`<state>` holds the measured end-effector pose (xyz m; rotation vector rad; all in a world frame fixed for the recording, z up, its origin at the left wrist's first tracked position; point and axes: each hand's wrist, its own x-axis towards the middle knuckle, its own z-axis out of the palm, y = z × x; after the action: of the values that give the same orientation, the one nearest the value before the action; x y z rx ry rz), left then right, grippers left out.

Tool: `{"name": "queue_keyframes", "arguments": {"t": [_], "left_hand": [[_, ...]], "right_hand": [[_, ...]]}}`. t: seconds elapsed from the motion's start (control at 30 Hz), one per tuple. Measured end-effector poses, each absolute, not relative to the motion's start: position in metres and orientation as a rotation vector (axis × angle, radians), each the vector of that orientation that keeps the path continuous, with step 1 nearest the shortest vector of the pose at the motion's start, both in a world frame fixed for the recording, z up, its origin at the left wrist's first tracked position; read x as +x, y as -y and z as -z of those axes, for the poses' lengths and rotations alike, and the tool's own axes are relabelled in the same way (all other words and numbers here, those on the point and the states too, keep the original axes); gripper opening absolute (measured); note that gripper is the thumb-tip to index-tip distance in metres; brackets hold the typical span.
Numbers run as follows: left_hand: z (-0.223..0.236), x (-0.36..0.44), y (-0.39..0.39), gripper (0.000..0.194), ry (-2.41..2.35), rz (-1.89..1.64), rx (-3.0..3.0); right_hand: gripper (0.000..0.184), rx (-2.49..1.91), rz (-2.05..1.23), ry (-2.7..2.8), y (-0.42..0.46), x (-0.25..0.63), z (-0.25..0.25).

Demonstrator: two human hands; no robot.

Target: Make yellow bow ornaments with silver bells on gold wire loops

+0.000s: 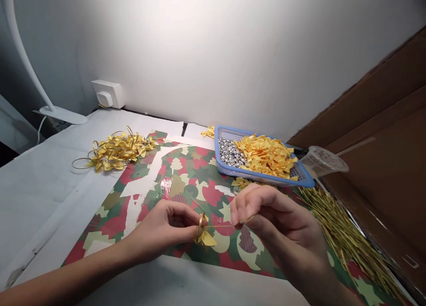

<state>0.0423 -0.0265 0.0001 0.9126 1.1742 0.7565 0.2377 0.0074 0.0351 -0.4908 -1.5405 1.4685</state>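
My left hand [166,228] pinches a small gold wire ring with a yellow ribbon bow [208,239] between thumb and fingertips. From the bow a thin gold wire [219,226] runs level to my right hand [282,230], whose thumb and fingers are closed on its far end. Another short wire end sticks up behind my left fingertips. Both hands are above a patterned red, green and cream sheet [189,182]. Past my right hand stands a blue plastic basket [218,153] holding yellow ribbon bows [266,157] and silver bells [231,153].
A pile of gold rings with yellow bows [121,151] lies at the left. Many gold-green wire stems [346,230] lie at the right, near a clear plastic cup [324,159] and a cardboard box [382,119]. A white lamp [63,115] stands at the far left.
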Motion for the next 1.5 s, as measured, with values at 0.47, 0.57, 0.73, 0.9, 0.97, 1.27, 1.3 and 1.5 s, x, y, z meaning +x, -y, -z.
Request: {"name": "queue_keyframes", "arguments": {"t": [0.47,0.57,0.73,0.9,0.97,1.27,1.3,1.5], "left_hand": [[0.005,0.038,0.026,0.015,-1.166,-0.824,0.977],[0.005,0.037,0.024,0.014,-1.164,-0.891,1.002],[0.007,0.037,0.025,0.022,-1.087,-0.969,0.994],[0.008,0.037,0.025,0.028,-1.023,-1.003,0.967],[0.008,0.037,0.024,0.029,-1.041,-1.002,0.966],[0.006,0.037,0.024,0.031,-1.130,-0.956,0.933],[0.005,0.038,0.024,0.032,-1.140,-0.951,0.928],[0.003,0.037,0.023,0.033,-1.159,-0.951,0.912]], "right_hand": [[0.006,-0.552,-1.495,1.512,-0.006,0.238,-0.037],[0.006,-0.573,-1.492,1.574,-0.004,0.240,-0.039],[0.008,-0.672,-1.250,1.847,-0.005,0.241,-0.046],[0.014,-0.719,-0.870,2.229,-0.011,0.239,-0.046],[0.016,-0.703,-0.820,2.322,-0.011,0.238,-0.043],[0.024,-0.706,-0.625,2.496,-0.009,0.239,-0.029],[0.025,-0.722,-0.608,2.510,-0.010,0.239,-0.028],[0.025,-0.749,-0.618,2.529,-0.012,0.241,-0.028]]}}
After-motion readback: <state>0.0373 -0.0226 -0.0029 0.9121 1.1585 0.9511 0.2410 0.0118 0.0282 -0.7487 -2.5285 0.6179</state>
